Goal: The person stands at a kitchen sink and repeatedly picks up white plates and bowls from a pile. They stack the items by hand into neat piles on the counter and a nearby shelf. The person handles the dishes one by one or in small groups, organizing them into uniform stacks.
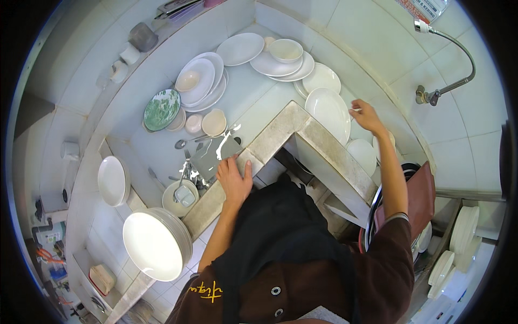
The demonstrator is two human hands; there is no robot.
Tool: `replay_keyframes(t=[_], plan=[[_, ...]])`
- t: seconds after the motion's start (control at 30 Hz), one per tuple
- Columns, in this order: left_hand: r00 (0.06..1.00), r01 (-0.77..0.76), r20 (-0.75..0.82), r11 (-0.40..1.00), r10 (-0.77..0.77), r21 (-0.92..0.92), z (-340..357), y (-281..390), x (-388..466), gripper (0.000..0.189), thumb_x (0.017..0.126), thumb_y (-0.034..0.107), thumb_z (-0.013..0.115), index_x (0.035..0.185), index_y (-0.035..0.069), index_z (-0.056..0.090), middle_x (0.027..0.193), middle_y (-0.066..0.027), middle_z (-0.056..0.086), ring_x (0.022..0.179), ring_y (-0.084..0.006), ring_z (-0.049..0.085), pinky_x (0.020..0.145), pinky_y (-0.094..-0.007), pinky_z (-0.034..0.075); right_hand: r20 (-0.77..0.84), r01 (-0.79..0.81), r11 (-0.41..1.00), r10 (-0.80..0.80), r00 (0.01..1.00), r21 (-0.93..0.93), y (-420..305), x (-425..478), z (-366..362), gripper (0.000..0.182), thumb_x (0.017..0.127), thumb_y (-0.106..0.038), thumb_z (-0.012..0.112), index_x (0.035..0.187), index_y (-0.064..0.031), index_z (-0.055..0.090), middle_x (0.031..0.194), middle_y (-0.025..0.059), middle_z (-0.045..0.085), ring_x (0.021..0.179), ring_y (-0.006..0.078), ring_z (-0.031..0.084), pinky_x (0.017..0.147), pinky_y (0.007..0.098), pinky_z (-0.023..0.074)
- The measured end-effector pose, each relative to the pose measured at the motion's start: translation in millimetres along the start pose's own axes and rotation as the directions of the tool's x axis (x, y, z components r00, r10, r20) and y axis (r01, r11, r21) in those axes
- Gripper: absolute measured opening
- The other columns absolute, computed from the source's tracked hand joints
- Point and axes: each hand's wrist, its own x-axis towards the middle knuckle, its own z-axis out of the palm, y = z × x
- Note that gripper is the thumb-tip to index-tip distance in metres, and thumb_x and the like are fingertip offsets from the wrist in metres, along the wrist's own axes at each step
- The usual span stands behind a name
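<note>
My left hand [234, 178] lies on the worn tiled ledge [208, 206] of the basin, thumb spread from the fingers. Its fingertips are at the edge of a clear, shiny rectangular container or sheet [216, 156]; whether they touch it I cannot tell. Several forks and spoons [188, 172] lie beside it. My right hand [366, 115] is raised over the basin's right side, fingers bent, with nothing seen in it. Just left of that hand, a white oval plate [327, 115] leans on the inner ledge. A round white plate [361, 156] lies below the right forearm.
White plates [204, 79] and a green patterned plate [162, 109] stand along the basin's back and left. A tall plate stack [153, 245] stands on the left ledge. A flexible tap [457, 81] juts from the right wall. Brown trays [421, 202] lean beside my right arm.
</note>
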Motion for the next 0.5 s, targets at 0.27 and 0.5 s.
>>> replay_keyframes(t=[0.27,0.5], plan=[[0.995,0.062,0.077,0.992,-0.071,0.112,-5.2,15.4,16.2,0.054,0.088,0.038,0.061,0.125,-0.001,0.052,0.118,-0.0193,0.052,0.112,-0.0373,0.047,0.095,-0.0480,0.034,-0.023,-0.442,0.843,0.471,0.882,0.305,13.6,182.7,182.5,0.088,0.080,-0.033,0.077,0.136,0.0130,0.027,0.111,0.0258,0.060,0.097,0.0258,0.064,0.083,0.0350,0.0523],[0.982,0.101,0.120,0.948,-0.143,0.301,0.9,14.4,20.6,0.063,0.084,0.047,0.063,0.124,-0.002,0.053,0.119,-0.0203,0.052,0.113,-0.0380,0.048,0.093,-0.0483,0.036,-0.114,-0.670,0.480,0.851,0.513,0.567,-54.2,275.9,239.0,0.110,0.061,-0.028,0.092,0.134,0.0059,0.016,0.127,0.0273,0.043,0.103,0.0405,0.061,0.086,0.0431,0.0567]])
